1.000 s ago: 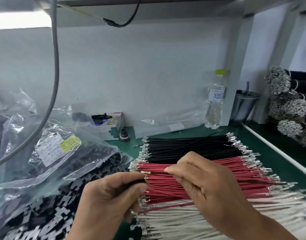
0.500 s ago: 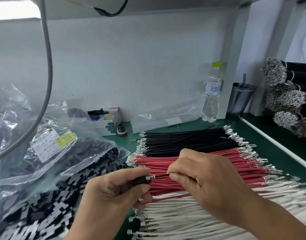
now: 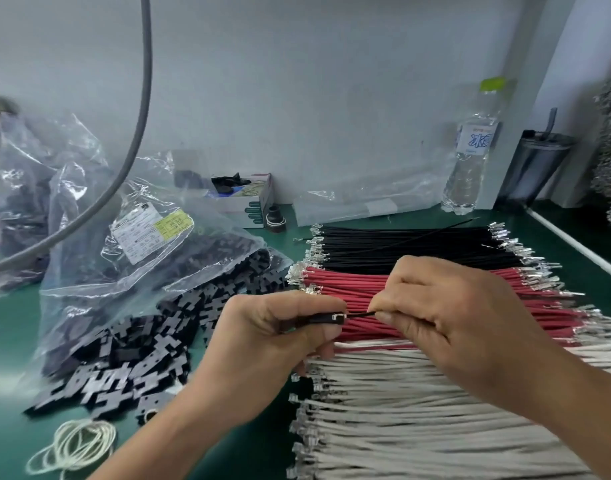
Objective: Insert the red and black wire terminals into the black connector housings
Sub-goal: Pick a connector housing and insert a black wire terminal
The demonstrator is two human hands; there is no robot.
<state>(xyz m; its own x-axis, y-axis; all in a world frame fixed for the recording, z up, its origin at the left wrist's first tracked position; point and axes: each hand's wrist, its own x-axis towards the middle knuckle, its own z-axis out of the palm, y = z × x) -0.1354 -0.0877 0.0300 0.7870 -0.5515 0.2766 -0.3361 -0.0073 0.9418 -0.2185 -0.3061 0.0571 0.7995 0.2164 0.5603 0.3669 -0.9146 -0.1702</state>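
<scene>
Green tabletop (image 3: 27, 327): left hand (image 3: 272, 344) grips a black housing (image 3: 326, 319); right hand (image 3: 446, 317) pinches a black wire (image 3: 361, 314) entering it; red wires (image 3: 352, 289), black wires (image 3: 401, 244) remain stacked mid-table.

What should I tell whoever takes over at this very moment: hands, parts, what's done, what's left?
Left hand grips a black connector housing.
Right hand pinches a black wire, its end at the housing's mouth; whether the terminal is fully seated cannot be told.
Black wires, red wires and white wires lie in rows on the green bench. Loose housings spill from a clear bag on the left.
Left: finish seating this wire, add a red one, then continue through the stacks.
</scene>
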